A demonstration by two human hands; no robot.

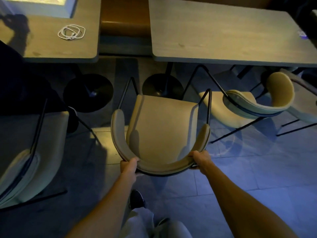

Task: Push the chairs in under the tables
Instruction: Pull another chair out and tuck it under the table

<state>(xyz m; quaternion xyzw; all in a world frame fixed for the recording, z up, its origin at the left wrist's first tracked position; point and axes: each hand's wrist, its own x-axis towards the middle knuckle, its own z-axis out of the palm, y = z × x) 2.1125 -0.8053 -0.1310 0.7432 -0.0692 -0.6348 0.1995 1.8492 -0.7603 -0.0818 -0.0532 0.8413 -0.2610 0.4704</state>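
At the far left, mind the side chair (25, 160), standing near and at an angle; pass without touching it. Further up, leave alone the left table (51, 52) with its cable (71, 32). Gripping the backrest rim now with the left hand (129, 166), curled round the left bend, and with the right hand (201, 159), curled round the right bend: hands apart, one on each side. Between them, look at the chair (163, 127): fully out on the floor, seat front short of the table edges and facing the gap between the tables, with a round base (162, 87) straight ahead. Probably better to turn it first a little to the right, pressing more with the left hand, then to push evenly and slowly under the right table (223, 40). Watch the front legs beside the base, and on the right avoid the neighbour chair (257, 103), very near.
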